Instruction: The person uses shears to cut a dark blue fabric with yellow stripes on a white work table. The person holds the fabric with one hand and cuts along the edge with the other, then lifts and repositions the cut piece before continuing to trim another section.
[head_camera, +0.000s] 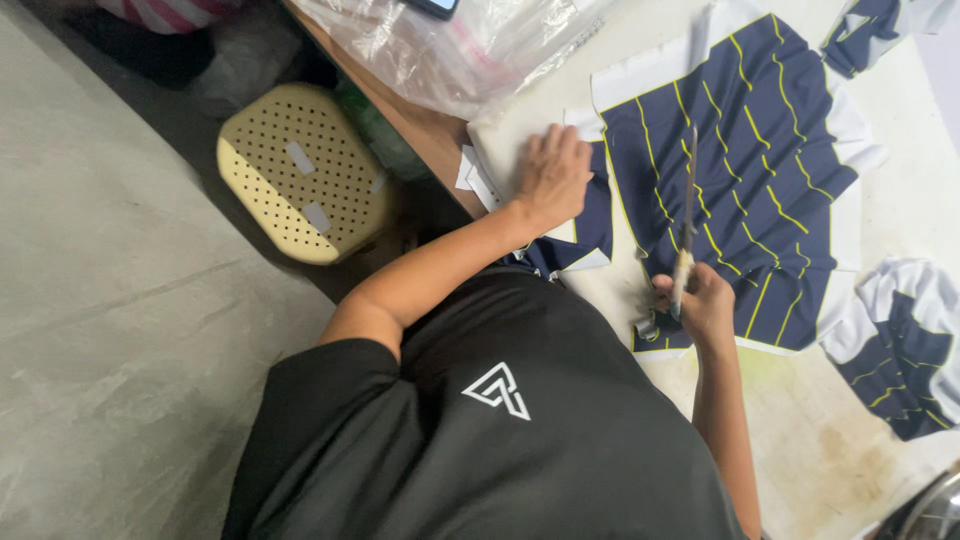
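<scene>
Pale and stained, the worktop (800, 440) carries a navy fabric panel (745, 170) with yellow stripes and white edges, lying flat at its middle. Over it the right hand (700, 300) has its grip clenched around the handles of long scissors (687, 215), blades pointing away across the panel. Left hand (552, 175) lies open, pressing a smaller navy piece (585, 235) near the worktop's edge. More striped pieces (905, 345) lie to the right, a clear plastic bag (450, 50) beyond, a cream perforated stool (300, 170) on the floor.

On the desk (830, 470), the large fabric panel (740, 170) lies mid-surface with scissors (686, 215) on it, a smaller fabric piece (905, 345) beside it, a plastic bag (450, 50) at the desk's edge, and a stool (300, 170) on the floor (110, 320) beyond that edge.
</scene>
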